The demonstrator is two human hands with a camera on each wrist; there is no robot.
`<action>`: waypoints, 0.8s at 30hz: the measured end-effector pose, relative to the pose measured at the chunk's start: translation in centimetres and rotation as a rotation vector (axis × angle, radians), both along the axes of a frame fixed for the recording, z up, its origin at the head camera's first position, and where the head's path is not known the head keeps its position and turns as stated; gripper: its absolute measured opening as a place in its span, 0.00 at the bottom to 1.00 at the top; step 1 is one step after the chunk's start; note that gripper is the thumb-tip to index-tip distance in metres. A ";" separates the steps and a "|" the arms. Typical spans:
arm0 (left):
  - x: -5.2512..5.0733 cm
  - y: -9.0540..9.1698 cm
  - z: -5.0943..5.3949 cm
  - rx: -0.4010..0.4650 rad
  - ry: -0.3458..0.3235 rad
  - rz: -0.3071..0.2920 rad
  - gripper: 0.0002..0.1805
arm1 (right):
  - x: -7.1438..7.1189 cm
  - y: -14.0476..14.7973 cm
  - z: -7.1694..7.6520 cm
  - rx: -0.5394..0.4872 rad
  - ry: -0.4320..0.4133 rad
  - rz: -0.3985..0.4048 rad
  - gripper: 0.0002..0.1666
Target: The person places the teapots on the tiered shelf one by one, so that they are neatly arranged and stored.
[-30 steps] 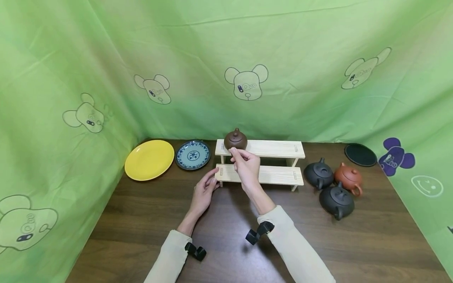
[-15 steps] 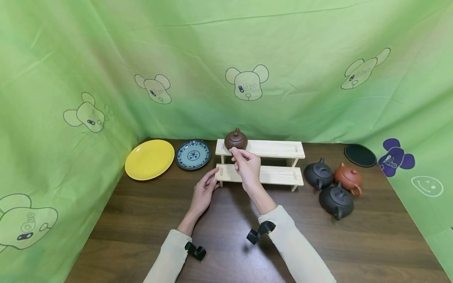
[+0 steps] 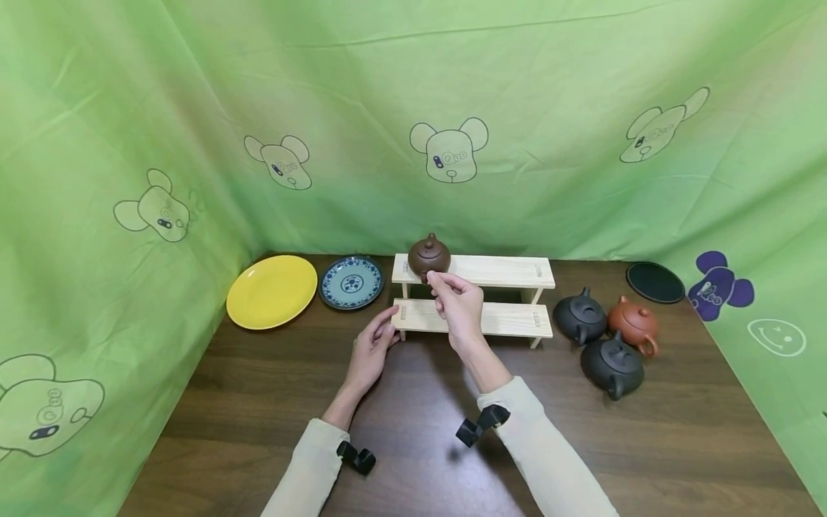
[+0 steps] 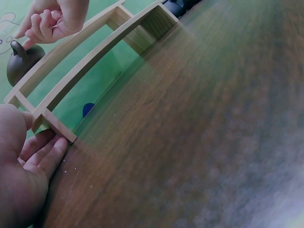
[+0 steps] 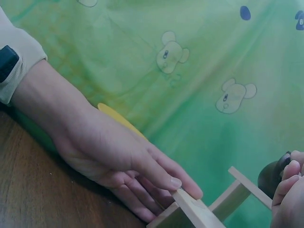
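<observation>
A dark brown teapot [image 3: 429, 256] stands upright on the left end of the upper tier of a light wooden two-tier stand [image 3: 500, 271], its handle toward me. My right hand [image 3: 462, 310] is at this handle, thumb and index fingertips close beside it and the other fingers curled. I cannot tell whether the fingertips still pinch the handle. My left hand [image 3: 370, 355] grips the left end of the lower tier. In the right wrist view, the left thumb and index finger [image 5: 166, 173] hold the board's corner. In the left wrist view, the other left fingers lie by the stand's leg.
To the stand's left lie a yellow plate [image 3: 272, 292] and a blue patterned plate [image 3: 352, 283]. On the right, two black teapots [image 3: 581, 319] and a reddish teapot [image 3: 633, 323] cluster together. A black round tray [image 3: 655, 282] lies behind them. Green cloth [image 3: 362, 208] surrounds the brown table.
My right hand has shifted slightly right, and more of the brown teapot's handle shows beside the fingertips. The teapot stays in place on the stand. My left hand keeps its hold.
</observation>
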State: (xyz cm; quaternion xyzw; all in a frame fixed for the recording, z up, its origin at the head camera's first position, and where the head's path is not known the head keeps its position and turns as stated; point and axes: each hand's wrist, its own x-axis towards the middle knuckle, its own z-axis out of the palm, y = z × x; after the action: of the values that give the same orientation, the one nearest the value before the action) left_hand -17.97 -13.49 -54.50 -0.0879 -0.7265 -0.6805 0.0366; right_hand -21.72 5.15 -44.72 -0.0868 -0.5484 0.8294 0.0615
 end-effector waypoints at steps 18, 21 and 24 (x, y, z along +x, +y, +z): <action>0.1 0.1 0.3 0.014 -0.062 0.012 0.23 | 1.6 1.8 -0.2 0.058 0.020 -0.014 0.03; 0.1 0.1 0.4 0.017 -0.061 0.010 0.23 | 2.0 2.1 -0.1 0.065 0.017 -0.007 0.05; 0.0 0.1 0.4 0.013 -0.061 0.006 0.23 | 2.4 2.5 0.1 0.063 0.017 -0.011 0.03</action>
State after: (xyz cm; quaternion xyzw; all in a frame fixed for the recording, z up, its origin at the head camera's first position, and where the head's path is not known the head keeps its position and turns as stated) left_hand -17.95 -13.34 -54.06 -0.0645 -0.7230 -0.6876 0.0170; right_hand -19.35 7.64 -44.57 -0.0807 -0.5730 0.8123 0.0736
